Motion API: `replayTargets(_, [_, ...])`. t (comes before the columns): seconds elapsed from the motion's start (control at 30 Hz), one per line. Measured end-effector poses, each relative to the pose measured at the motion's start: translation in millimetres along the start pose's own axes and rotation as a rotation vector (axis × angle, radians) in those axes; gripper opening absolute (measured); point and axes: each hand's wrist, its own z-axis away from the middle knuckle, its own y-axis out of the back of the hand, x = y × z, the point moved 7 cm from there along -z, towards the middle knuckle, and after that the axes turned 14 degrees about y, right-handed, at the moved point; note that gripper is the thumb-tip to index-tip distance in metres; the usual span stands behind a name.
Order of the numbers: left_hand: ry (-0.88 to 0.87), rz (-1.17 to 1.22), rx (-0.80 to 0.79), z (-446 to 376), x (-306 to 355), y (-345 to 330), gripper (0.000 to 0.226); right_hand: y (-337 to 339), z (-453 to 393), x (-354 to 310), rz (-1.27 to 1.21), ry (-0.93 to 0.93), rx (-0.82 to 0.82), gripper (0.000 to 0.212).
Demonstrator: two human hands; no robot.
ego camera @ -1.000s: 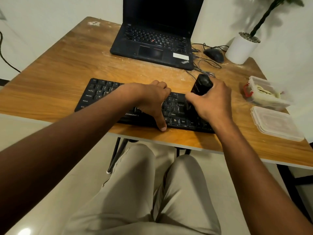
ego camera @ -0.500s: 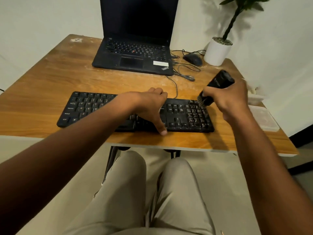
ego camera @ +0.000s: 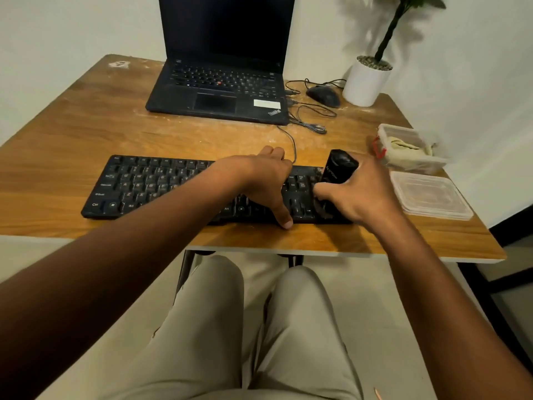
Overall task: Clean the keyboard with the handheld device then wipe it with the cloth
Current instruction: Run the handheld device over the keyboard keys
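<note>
Head view: black keyboard (ego camera: 161, 183) along the surface's near edge. Left hand (ego camera: 259, 180) spread, pressing it down. Right hand (ego camera: 360, 192) grips the handheld device (ego camera: 336, 171) at the keyboard's right end. Risk: hard strokes could slide the keyboard off.

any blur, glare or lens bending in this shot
Head view: wide-angle bending curves the table edges; key legends on the keyboard look soft; the plant casts a blurred shadow on the wall; no strong glare, and the laptop screen is dark.
</note>
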Motion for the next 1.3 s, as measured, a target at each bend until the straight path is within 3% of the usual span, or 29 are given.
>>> replayTargets(0.07, [0.001, 0.003, 0.000, 1, 0, -1, 0.125, 6, -4, 0, 0.008, -0.027, -0.012, 0.030])
replayTargets(0.3, [0.006, 0.024, -0.015, 0, -1, -1, 0.128, -5, -40, -7, -0.034, 0.024, 0.236, 0.025])
replayTargets(0.6, [-0.020, 0.000, -0.001, -4, -1, -4, 0.126, 1, 9, -7, 0.016, -0.048, 0.000, 0.024])
replayTargets(0.83, [-0.014, 0.005, -0.007, -3, -1, -2, 0.126, 5, -32, -11, -0.022, -0.002, 0.215, 0.026])
replayTargets(1.2, [-0.018, 0.001, -0.010, -5, -1, -5, 0.129, 10, 15, 6, -0.104, -0.098, -0.004, 0.027])
replayTargets(1.3, [-0.016, 0.005, -0.012, -4, -1, -3, 0.128, 18, -2, 8, -0.130, -0.108, 0.092, 0.026])
